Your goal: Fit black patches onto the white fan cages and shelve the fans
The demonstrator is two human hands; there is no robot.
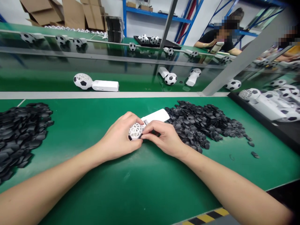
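Bright, even indoor light; pale glare smears the green bench (140, 187) and reflections streak the glossy belt (47, 76); wide-angle stretching and softness toward the edges, corners darkened, right side blurred

Green counter (131, 190): smooth, semi-gloss, faint scuffs seen. Ball unit (136, 130) held in the hands (143, 132): white plastic, openwork shell, handle smooth and satin. Black pieces (201, 122): plastic look, mostly matt, dull sheen on faces. Conveyor belt (42, 78): green, glossy, reflections shown. Strut (234, 68): grey, painted or bare metal, can't be told. Boxes (74, 14): brown cardboard, matt.
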